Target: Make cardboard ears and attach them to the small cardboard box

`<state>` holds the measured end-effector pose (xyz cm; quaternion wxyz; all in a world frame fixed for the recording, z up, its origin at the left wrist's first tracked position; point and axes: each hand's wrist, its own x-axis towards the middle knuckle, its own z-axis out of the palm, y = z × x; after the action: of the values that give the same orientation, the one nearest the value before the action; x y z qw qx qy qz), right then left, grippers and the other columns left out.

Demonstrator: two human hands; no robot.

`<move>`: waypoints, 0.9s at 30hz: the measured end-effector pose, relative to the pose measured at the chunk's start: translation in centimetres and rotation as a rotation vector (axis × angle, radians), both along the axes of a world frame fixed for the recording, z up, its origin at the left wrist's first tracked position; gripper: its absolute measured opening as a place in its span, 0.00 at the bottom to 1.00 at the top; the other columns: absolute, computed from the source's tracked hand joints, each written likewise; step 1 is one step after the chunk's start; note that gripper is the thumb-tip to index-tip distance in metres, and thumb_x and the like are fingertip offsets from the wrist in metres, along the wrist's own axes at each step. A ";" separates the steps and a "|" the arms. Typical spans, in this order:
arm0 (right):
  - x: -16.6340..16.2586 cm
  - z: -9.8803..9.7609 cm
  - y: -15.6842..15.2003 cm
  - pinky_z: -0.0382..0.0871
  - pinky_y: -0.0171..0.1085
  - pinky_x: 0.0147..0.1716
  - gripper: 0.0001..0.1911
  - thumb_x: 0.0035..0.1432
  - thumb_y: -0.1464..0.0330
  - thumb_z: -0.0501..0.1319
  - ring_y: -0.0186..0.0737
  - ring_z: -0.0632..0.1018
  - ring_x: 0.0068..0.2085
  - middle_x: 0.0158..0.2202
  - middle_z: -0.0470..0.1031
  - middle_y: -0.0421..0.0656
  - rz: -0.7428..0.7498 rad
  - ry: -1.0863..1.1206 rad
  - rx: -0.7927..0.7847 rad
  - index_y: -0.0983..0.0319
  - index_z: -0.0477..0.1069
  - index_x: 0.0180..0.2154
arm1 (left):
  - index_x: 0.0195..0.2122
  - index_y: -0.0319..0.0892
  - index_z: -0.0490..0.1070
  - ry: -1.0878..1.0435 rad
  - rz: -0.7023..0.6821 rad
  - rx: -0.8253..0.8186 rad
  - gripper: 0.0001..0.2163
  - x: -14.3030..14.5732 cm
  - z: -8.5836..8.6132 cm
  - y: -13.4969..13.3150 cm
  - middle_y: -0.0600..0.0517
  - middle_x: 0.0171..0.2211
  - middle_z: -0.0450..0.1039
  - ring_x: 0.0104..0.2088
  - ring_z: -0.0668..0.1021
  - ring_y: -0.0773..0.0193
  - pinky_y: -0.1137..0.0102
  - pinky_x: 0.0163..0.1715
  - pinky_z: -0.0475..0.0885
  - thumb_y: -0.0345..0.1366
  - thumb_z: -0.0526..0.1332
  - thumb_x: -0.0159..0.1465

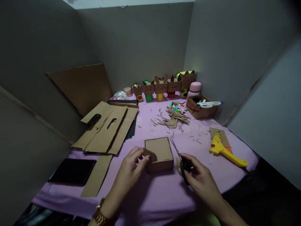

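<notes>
A small brown cardboard box [161,151] sits on the pink table cover [150,191] in front of me. My left hand [131,168] pinches a small cardboard piece [150,154] at the box's left front corner. To the right of the box, my right hand [199,177] is closed around the handles of black scissors [180,158], whose blades point up and away from me. A small cardboard scrap [178,162] lies beside that hand.
Flat cardboard sheets [108,127] lie at the left, with a dark tablet [72,171] and a cardboard strip [97,175] nearer me. A yellow glue gun [223,150] lies at the right. Cardboard scraps [174,117], an open box [199,108] and cardboard figures [164,86] stand at the back.
</notes>
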<state>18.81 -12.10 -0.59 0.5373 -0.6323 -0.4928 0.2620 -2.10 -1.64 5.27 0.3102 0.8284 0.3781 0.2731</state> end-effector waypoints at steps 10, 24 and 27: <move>-0.3 0.1 -0.2 0.74 0.35 0.38 0.19 0.54 0.64 0.62 0.42 0.78 0.40 0.44 0.77 0.46 0.011 0.007 -0.019 0.59 0.72 0.48 | 0.29 0.44 0.70 -0.029 0.007 0.010 0.09 -0.1 -0.4 0.1 0.50 0.32 0.71 0.35 0.72 0.61 0.67 0.34 0.66 0.35 0.55 0.65; -0.5 1.9 -1.8 0.63 0.30 0.25 0.22 0.43 0.61 0.69 0.32 0.68 0.26 0.26 0.68 0.37 0.321 0.466 -0.301 0.61 0.73 0.41 | 0.28 0.41 0.75 -0.435 0.160 -0.552 0.09 0.3 0.3 -0.9 0.54 0.24 0.72 0.23 0.66 0.67 0.72 0.24 0.60 0.42 0.64 0.56; 1.0 1.2 -2.9 0.57 0.29 0.22 0.25 0.40 0.58 0.71 0.29 0.64 0.24 0.25 0.67 0.35 0.497 0.592 -0.400 0.60 0.73 0.41 | 0.26 0.40 0.75 -0.457 0.137 -0.656 0.09 0.4 0.5 -1.5 0.57 0.20 0.66 0.20 0.58 0.70 0.73 0.20 0.53 0.42 0.64 0.56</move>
<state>19.77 -14.95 0.56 0.4427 -0.4838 -0.3943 0.6438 -1.72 -3.12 5.81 0.6152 0.5764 0.4206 0.3353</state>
